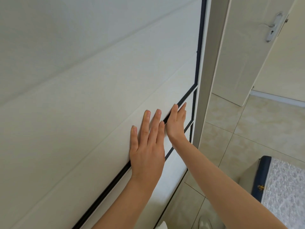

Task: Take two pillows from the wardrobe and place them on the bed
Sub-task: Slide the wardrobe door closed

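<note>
A white sliding wardrobe door (pixel 82 104) with a dark edge strip fills the left and middle of the head view. My left hand (pixel 147 146) lies flat on this door panel, fingers spread, holding nothing. My right hand (pixel 176 123) is pressed edge-on against the dark strip where the door meets a second white panel (pixel 178 146), its fingers hooked at the seam. No pillows are in view; the wardrobe's inside is hidden. A corner of the bed (pixel 283 192), a patterned grey mattress with dark blue piping, shows at the lower right.
The wardrobe's grey side frame (pixel 209 63) stands right of the doors. Beyond it an open room door (pixel 257 47) with a metal handle (pixel 273 27) leans inward. Beige floor tiles (pixel 247 129) run between the wardrobe and the bed.
</note>
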Tool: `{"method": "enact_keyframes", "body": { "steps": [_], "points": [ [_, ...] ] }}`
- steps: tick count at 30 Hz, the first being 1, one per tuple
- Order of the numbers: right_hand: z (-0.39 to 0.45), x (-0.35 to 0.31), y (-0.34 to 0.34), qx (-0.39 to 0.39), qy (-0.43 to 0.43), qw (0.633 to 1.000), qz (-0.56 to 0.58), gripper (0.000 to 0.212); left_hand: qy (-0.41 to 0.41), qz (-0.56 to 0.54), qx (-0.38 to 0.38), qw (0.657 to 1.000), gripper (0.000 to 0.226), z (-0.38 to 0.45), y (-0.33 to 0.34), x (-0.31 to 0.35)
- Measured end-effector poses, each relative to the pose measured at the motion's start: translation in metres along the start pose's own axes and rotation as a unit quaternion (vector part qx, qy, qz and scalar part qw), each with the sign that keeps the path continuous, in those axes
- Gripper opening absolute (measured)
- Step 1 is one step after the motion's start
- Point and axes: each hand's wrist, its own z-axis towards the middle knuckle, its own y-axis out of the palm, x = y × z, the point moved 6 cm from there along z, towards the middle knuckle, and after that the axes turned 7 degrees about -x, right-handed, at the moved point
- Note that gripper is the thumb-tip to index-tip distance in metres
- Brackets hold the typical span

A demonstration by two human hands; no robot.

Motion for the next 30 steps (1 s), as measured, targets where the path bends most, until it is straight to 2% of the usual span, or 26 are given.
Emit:
{"method": "enact_keyframes", "body": {
  "steps": [6,17,30],
  "points": [
    [0.041,-0.006,-0.026,-0.018,0.02,1.0,0.002,0.066,-0.009,0.041,0.006,0.999,0.065,0.039,0.015,0.029],
    [0.097,-0.016,-0.062,-0.032,0.006,0.999,-0.033,0.067,0.005,0.065,-0.014,0.998,0.066,0.089,0.033,0.068],
    [0.111,-0.012,-0.066,-0.02,0.029,0.999,-0.021,0.067,-0.007,0.05,-0.022,0.998,0.07,0.1,0.038,0.074]
  ]
}}
